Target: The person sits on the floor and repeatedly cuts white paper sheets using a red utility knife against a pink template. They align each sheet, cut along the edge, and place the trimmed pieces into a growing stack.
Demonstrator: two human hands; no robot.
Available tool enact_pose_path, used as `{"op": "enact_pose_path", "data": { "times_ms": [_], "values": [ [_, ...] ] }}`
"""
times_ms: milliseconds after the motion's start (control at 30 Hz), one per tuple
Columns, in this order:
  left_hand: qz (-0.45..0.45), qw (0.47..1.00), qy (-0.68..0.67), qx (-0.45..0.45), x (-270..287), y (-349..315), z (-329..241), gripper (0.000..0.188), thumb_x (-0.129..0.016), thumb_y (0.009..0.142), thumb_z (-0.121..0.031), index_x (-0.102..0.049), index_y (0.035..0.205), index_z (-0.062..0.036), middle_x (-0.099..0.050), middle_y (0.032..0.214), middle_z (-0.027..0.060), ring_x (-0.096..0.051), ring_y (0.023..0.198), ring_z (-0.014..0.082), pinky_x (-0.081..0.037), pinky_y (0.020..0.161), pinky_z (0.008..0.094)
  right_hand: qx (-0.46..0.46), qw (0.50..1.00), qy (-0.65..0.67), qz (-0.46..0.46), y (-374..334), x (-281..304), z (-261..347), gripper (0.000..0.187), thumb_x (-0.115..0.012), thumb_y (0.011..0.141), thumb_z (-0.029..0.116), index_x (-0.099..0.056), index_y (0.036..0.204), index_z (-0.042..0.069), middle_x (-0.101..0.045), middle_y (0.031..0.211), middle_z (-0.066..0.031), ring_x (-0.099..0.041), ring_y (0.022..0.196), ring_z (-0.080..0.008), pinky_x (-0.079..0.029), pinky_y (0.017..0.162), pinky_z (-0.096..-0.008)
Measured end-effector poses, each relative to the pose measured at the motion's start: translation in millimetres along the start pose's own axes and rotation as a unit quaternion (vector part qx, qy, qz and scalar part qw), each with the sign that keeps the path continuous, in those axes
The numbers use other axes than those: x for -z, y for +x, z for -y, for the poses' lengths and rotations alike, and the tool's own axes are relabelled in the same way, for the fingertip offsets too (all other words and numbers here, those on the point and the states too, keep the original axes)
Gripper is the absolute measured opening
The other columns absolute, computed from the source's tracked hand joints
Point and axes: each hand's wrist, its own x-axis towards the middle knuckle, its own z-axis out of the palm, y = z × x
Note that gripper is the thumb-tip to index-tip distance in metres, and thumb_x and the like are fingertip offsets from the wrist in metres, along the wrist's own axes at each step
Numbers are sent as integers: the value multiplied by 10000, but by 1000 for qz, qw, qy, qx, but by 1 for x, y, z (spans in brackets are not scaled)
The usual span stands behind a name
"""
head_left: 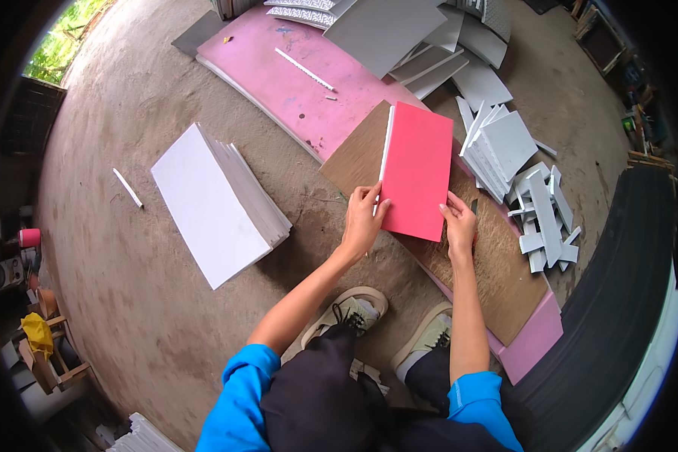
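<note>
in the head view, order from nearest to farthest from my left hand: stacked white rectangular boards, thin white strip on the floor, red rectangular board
1. Red rectangular board: touching the left hand, to its right.
2. Stacked white rectangular boards: to its left.
3. Thin white strip: farther left, beyond the boards.

– What do you count in the middle?
– One left hand, one right hand, one red board, one brown board.
– And lower down?
– One left shoe, one right shoe, two blue sleeves.
– White and stacked, left side?
– One near stack, one edge stack, their sheets too tight to count.
– White bits on the pink board?
– One long strip, one short scrap.
– And over on the right?
– One offcut heap, pieces too tangled to count.
</note>
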Motion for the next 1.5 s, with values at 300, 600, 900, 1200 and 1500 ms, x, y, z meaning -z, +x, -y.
{"op": "enact_pose_path", "data": {
  "times_ms": [300,600,900,1200,1500],
  "values": [
    [-3,998,53,-33,-5,4,21,460,-658,794,-125,-532,1231,-53,-523,1050,112,-559,864,207,-474,778,329,20,999,-46,-17,11,-7,-28,366,-611,805,4,-556,1166,-27,-634,1006,-109,-607,873,-147,-491,788,-267],
    [24,999,38,-15,-5,5,18,457,-660,792,-123,-533,1225,-54,-521,1066,118,-627,822,211,-517,726,322,51,989,-136,-26,18,-3,-33,345,-634,786,35,-604,1129,24,-631,974,-96,-604,849,-142,-490,731,-278],
    [68,994,76,-37,0,9,23,469,-661,798,-148,-522,1238,-61,-515,1078,121,-640,809,206,-532,678,304,26,991,-132,-10,17,1,-20,358,-656,768,43,-623,1123,72,-638,779,-32,-610,712,-107,-486,660,-253],
    [173,975,67,-121,11,13,33,800,-742,718,-201,-306,1373,-60,-408,1175,166,-536,1013,271,-510,850,361,13,992,-127,-4,22,4,-22,366,-670,764,50,-625,1125,85,-647,772,-10,-608,703,-89,-488,651,-247],
    [173,959,64,-213,17,8,52,1010,-827,580,-120,-252,1410,-131,-379,1217,136,-555,986,224,-499,900,365,12,992,-122,21,21,5,-19,355,-656,777,50,-618,1129,65,-649,777,-16,-610,706,-89,-484,656,-232]
  ]
}}
